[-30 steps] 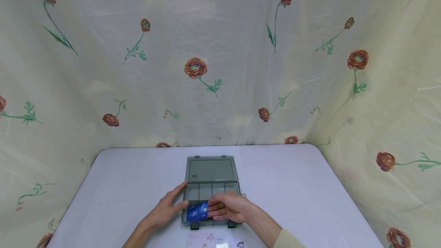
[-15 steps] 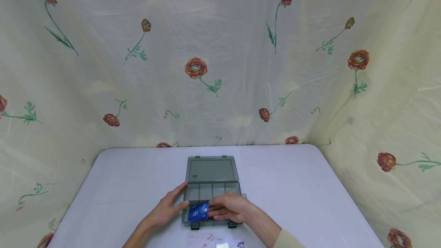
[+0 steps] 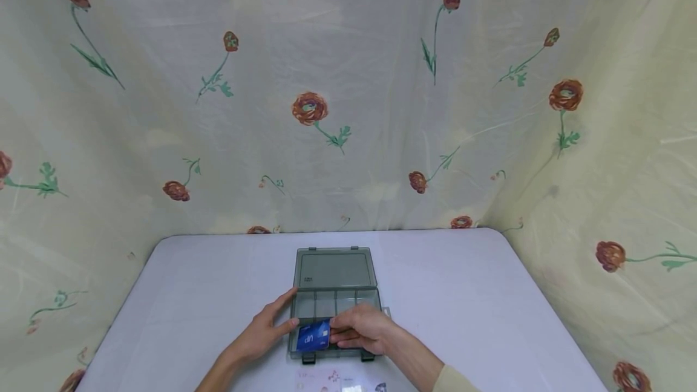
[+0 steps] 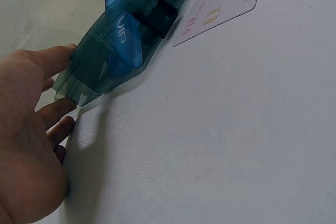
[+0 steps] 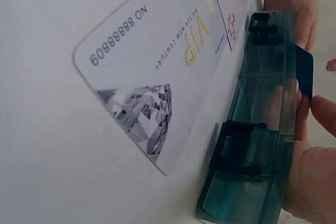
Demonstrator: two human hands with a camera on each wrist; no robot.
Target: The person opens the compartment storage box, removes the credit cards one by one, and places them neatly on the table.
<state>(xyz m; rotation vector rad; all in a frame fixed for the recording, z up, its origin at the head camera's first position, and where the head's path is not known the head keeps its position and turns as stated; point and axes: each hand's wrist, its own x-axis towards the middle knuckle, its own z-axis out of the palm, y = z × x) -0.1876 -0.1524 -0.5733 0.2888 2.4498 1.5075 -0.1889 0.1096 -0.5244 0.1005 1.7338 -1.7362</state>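
Observation:
A translucent grey-green plastic organizer box [image 3: 336, 353] stands on the table with its lid [image 3: 334, 268] folded back. My left hand [image 3: 260, 335] rests at the box's left side, thumb and index finger spread along the wall. My right hand [image 3: 365, 326] pinches the right end of a blue VIP card [image 3: 313, 337] between thumb and fingers. The card lies tilted over the front compartment, its lower part visible through the wall in the left wrist view. In the right wrist view, a dark part of the card shows beside the right fingers. The right hand covers part of the front compartment.
Two more cards lie flat before the box: a pinkish VIP card [image 4: 220, 6] and a silver VIP card with a diamond print [image 5: 157, 72]. Two dark latches [image 5: 239, 148] project from the box's front. A flowered curtain [image 3: 348, 162] surrounds the white table [image 3: 452, 295].
The blue card has shifted slightly to the right and tilted a little in my right hand's pinch. My left hand and the box have stayed nearly still.

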